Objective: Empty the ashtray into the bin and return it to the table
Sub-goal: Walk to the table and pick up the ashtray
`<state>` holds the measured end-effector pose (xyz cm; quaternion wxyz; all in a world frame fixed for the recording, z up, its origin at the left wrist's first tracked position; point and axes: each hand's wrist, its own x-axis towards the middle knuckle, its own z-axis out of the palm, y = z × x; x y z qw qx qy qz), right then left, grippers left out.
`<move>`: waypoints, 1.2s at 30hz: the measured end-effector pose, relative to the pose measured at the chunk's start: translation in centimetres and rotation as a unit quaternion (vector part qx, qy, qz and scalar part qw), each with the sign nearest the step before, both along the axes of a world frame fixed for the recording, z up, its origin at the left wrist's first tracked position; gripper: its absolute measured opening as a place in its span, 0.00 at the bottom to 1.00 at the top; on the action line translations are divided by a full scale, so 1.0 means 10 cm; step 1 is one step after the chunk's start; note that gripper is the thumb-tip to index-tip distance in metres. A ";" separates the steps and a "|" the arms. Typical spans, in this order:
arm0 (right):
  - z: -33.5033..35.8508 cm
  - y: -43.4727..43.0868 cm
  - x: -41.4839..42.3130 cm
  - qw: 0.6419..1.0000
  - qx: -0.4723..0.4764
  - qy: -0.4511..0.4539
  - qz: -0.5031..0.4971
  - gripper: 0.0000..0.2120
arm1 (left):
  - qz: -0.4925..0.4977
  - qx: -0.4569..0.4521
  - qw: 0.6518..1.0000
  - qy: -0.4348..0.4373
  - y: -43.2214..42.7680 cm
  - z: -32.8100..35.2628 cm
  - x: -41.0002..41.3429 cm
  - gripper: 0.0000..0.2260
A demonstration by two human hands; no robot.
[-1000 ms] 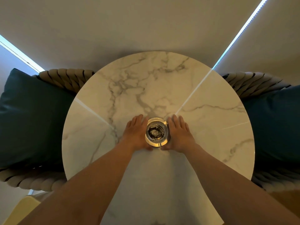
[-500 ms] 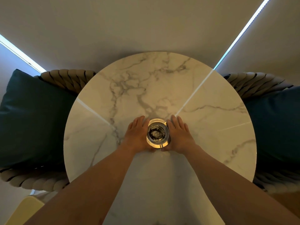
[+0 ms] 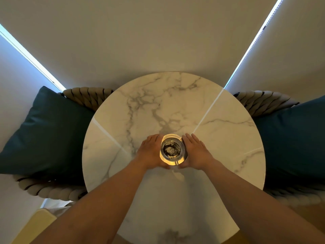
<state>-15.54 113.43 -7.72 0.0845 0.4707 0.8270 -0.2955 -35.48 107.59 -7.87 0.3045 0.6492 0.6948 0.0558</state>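
A round glass ashtray (image 3: 172, 149) with dark ash in its bowl is near the middle of the round marble table (image 3: 158, 106). My left hand (image 3: 151, 152) presses against its left side and my right hand (image 3: 197, 152) against its right side, so both hands clasp it between them. The ashtray seems to be slightly above the marble, with a small shadow just below it. No bin is in view.
Two woven chairs with dark teal cushions flank the table, one on the left (image 3: 44, 131) and one on the right (image 3: 295, 138). A plain wall with window blinds stands behind the table. A pale yellow object (image 3: 33, 224) shows at the lower left.
Both hands have closed tighter around the ashtray, and it seems to have risen a little off the marble. The table sits lower in the view than before.
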 end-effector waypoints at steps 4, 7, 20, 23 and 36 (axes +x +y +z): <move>0.20 -0.14 0.05 0.999 -0.010 0.036 0.005 0.55 | 0.011 0.002 0.999 -0.035 -0.21 0.18 0.03 0.53; 0.34 -0.28 0.11 0.997 -0.036 0.066 -0.004 0.55 | 0.031 0.016 0.997 -0.067 -0.40 0.27 0.06 0.55; 0.65 -0.71 0.37 0.982 -0.077 0.173 -0.019 0.49 | 0.066 0.046 0.987 -0.137 -0.93 0.59 0.26 0.57; 0.67 -0.78 0.41 0.980 -0.076 0.183 -0.014 0.52 | 0.070 0.060 0.984 -0.152 -1.03 0.63 0.28 0.57; 0.71 -0.91 0.47 0.979 -0.054 0.194 -0.005 0.55 | 0.065 0.097 0.978 -0.171 -1.18 0.72 0.29 0.54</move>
